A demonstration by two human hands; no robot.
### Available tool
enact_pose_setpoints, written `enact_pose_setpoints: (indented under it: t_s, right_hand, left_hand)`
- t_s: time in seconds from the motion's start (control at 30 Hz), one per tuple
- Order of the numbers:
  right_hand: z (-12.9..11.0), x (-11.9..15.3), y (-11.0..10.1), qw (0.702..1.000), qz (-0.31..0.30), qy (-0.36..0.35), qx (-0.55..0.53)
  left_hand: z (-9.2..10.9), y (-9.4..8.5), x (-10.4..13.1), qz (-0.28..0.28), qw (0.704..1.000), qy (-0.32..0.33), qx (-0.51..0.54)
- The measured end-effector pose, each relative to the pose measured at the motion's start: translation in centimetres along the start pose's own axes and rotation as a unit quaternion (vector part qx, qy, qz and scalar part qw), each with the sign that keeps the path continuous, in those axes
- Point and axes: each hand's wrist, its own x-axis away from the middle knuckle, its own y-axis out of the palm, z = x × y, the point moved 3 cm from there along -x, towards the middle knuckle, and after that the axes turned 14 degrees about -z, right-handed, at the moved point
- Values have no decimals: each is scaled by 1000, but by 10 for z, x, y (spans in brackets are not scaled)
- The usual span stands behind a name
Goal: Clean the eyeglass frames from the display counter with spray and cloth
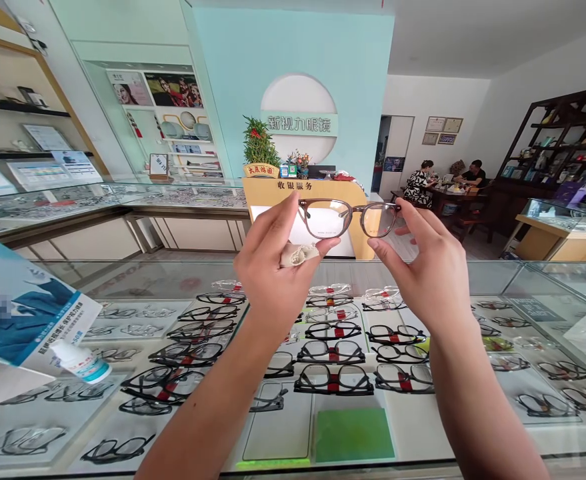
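Note:
A pair of dark-framed eyeglasses (355,210) is held up in front of me, above the glass counter. My left hand (277,257) pinches the left side of the frame between thumb and fingers. A crumpled whitish cloth (300,255) is tucked in that same hand, its edge poking out beside the thumb. My right hand (430,257) grips the right end of the frame, thumb under the lens and forefinger at the top corner. Small print shows on the clear lenses.
Rows of eyeglasses (333,380) lie inside the glass display counter (273,270), with a green card (355,433) near the front. On the left stand a small white bottle (83,363) and a blue printed box (17,313). Two people (420,183) sit at a far table.

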Motion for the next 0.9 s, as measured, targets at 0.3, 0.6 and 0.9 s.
enact_pose_setpoints:
  t_s: [0.3, 0.6, 0.9]
  right_hand:
    - [1, 0, 1, 1000, 4, -9, 0]
    - [1, 2, 0, 998, 47, -45, 12]
    - [-3, 4, 1, 992, 89, -93, 21]
  left_hand:
    - [2, -2, -3, -7, 1000, -8, 15]
    - [-2, -7, -10, -46, 990, -79, 110]
    - [-5, -10, -14, -83, 980, -116, 140]
